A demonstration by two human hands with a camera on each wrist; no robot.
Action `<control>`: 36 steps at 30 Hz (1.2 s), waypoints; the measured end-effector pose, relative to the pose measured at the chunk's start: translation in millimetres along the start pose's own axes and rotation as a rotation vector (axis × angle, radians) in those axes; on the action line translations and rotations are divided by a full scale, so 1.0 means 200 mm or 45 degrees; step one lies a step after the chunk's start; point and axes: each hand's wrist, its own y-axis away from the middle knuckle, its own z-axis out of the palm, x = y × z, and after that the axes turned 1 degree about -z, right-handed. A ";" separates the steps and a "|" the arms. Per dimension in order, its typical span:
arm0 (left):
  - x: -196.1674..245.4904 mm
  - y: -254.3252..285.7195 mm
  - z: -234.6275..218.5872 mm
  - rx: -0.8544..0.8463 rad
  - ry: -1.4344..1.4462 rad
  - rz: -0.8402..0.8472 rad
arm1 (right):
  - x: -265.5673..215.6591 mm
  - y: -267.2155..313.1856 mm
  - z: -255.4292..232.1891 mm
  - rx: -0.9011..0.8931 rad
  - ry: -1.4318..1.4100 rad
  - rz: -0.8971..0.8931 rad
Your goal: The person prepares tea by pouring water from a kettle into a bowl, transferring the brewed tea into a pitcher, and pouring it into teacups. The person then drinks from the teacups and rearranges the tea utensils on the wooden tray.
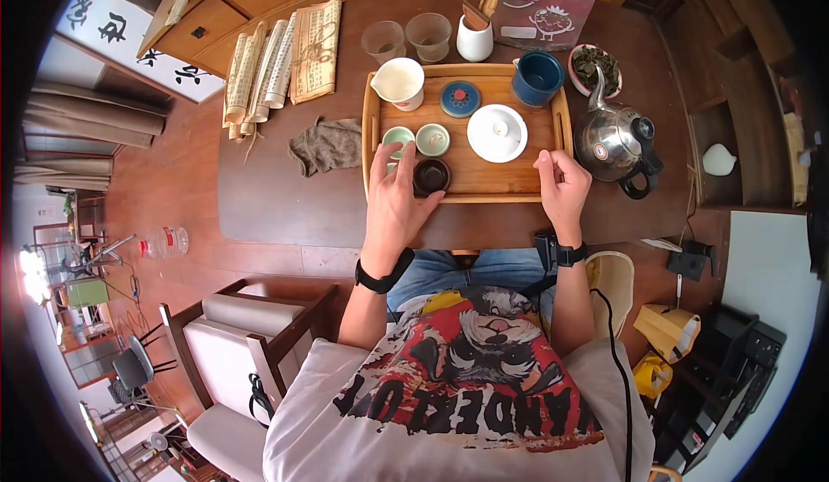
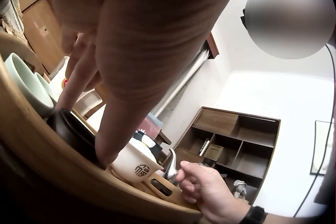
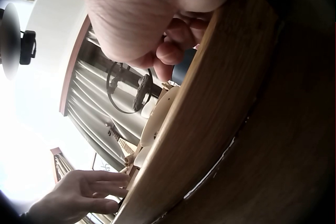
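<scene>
My left hand (image 1: 395, 203) is over the front left of a wooden tea tray (image 1: 509, 190), thumb and a finger at opposite sides of a dark teacup (image 1: 432, 176). In the left wrist view the dark teacup (image 2: 73, 134) sits between these digits, behind the tray rim. Two pale green teacups (image 1: 433, 139) stand just beyond, one partly covered by the fingers. My right hand (image 1: 563, 187) is by the tray's front right corner, fingers curled and holding nothing. Nearby is a white lidded bowl (image 1: 497, 134). A white pitcher (image 1: 400, 83), a round blue lid (image 1: 460, 100) and a blue cup (image 1: 537, 78) are farther back.
A steel kettle (image 1: 615, 141) stands right of the tray, with a dish of tea leaves (image 1: 595, 69) behind it. A brown cloth (image 1: 325, 145) and bamboo scrolls (image 1: 259, 72) lie left. Clear cups (image 1: 429, 37), a white utensil holder (image 1: 475, 42) and a bag (image 1: 544, 7) stand behind.
</scene>
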 end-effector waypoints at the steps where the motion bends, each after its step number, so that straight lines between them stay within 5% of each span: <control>1: 0.00 0.00 0.01 0.015 0.025 -0.011 | 0.00 0.00 0.00 -0.005 -0.002 -0.002; 23: 0.05 0.01 -0.02 -0.017 -0.057 0.044 | -0.02 0.00 0.00 -0.013 -0.005 0.006; 36: -0.17 0.08 -0.13 0.011 -0.147 -0.097 | -0.02 0.00 0.00 -0.024 -0.005 0.009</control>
